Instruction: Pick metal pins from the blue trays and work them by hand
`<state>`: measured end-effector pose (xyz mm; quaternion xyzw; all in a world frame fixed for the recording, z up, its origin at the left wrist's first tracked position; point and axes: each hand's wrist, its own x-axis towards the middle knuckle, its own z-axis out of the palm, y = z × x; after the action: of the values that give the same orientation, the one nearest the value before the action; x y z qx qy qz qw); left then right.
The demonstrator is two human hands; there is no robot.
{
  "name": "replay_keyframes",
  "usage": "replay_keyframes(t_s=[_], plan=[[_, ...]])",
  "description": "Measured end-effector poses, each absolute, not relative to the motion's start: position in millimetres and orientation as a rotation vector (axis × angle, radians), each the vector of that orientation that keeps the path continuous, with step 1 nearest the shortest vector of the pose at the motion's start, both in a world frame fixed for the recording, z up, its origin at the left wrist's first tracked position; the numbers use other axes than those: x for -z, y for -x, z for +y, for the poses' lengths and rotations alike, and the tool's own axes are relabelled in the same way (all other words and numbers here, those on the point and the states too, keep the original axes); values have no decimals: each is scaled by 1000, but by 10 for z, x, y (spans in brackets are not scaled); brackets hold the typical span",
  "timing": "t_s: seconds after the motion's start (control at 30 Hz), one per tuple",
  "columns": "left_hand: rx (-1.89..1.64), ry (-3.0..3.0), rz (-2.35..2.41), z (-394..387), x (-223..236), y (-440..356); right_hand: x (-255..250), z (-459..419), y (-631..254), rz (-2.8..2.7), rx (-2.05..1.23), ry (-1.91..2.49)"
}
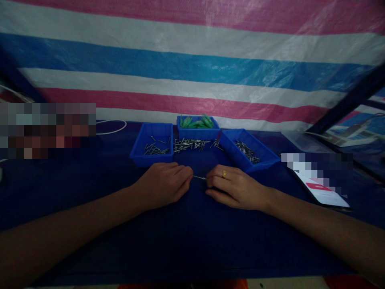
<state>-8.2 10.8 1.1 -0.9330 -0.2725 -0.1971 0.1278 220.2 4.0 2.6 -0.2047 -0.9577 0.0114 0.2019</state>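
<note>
My left hand (168, 182) is closed, fingertips pinched on one end of a thin metal pin (198, 177). Facing it, my right hand (231, 186), with a gold ring on one finger, pinches the other end. The pin lies level in the gap between them, just above the dark blue table; whether it is one piece or two joined is too small to tell. Beyond my hands is a loose pile of similar metal pins (191, 144). A blue bin (136, 154) at left and another blue bin (264, 160) at right hold more of these pins.
A third blue bin (198, 134) behind the pile contains green pieces. On the right lies a phone-like device (327, 194) with a lit screen. A white cable (116, 131) loops at the back left. A striped plastic sheet (192, 64) hangs behind the table.
</note>
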Motion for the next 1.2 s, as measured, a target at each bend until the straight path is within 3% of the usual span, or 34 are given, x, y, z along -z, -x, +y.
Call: replay_keyframes(t_s=[0.3, 0.47, 0.6, 0.77, 0.97, 1.2], plan=[[778, 2654, -882, 72, -20, 98, -23, 53, -2195, -2513, -333, 756], [681, 2655, -749, 83, -19, 86, 3, 73, -2195, -2101, -604, 1086], [589, 2700, -781, 99, -23, 87, 29, 90, -2193, -1781, -742, 1097], [532, 2713, -800, 106, -13, 90, 45, 80, -2206, -1843, -737, 1048], [471, 2714, -821, 118, 10, 79, 82, 69, -2204, -2402, -389, 1124], [468, 2733, -814, 122, 15, 77, 116, 82, -2192, -2538, -243, 1246]])
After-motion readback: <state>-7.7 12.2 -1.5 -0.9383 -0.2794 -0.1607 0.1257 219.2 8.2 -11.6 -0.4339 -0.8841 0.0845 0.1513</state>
